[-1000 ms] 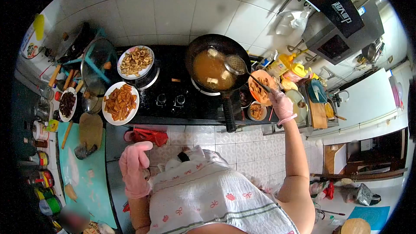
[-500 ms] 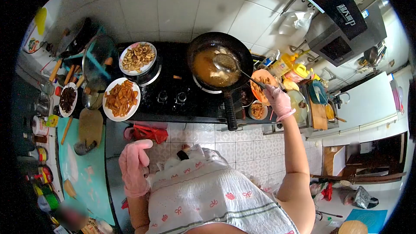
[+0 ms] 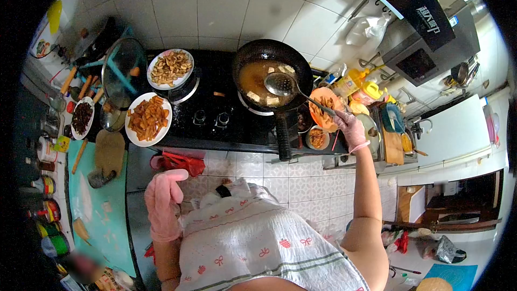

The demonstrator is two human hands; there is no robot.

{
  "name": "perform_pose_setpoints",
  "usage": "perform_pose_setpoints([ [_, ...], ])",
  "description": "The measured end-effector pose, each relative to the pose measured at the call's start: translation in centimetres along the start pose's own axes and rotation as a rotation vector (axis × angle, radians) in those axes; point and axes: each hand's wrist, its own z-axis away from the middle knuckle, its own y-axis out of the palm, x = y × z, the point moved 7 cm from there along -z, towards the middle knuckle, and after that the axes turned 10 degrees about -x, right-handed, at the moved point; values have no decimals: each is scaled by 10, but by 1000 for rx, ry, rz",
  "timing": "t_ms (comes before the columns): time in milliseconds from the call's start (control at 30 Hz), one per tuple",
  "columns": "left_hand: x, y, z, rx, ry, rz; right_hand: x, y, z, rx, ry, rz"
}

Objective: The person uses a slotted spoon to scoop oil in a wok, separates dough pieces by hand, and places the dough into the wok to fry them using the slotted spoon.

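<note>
In a pink glove, my right hand [image 3: 353, 131] is closed around the handle of a slotted ladle [image 3: 280, 83]. The ladle's bowl is in the brown liquid of a black wok [image 3: 284, 134], among several pale chunks [image 3: 272, 101]. My left hand [image 3: 163, 202], also in a pink glove, hangs in front of the counter, touching nothing that shows. Its fingers are curled together with the thumb stretched out to the right. Beside the wok are an orange plate [image 3: 326, 102] of sliced food and a small bowl [image 3: 318, 138] of food.
Two white plates, one of browned pieces [image 3: 148, 119] and one of slices [image 3: 170, 69], stand left of the wok. A glass lid [image 3: 124, 70] leans behind them. Far left lie a dark-food plate [image 3: 82, 117] and a green board [image 3: 102, 205]. Bottles [image 3: 350, 83] stand right.
The ladle's bowl has moved left and a little down across the wok since the first frame. The pale chunks have shifted in the liquid. My left hand keeps about the same pose.
</note>
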Motion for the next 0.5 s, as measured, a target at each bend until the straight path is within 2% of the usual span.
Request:
perform_pose_setpoints([
  [133, -1, 5, -1, 36, -24, -19, -30, 14, -17, 32, -46, -96],
  [267, 0, 7, -1, 34, -102, 9, -36, 22, -38, 153, 61, -504],
  [300, 1, 8, 0, 32, -124, 27, -38, 21, -39, 172, 196, -628],
  [400, 1, 11, 2, -5, -140, 32, -45, 26, -56, 306, 220, -621],
  [500, 2, 12, 5, -31, -181, 28, -49, 31, -76, 320, 196, -605],
])
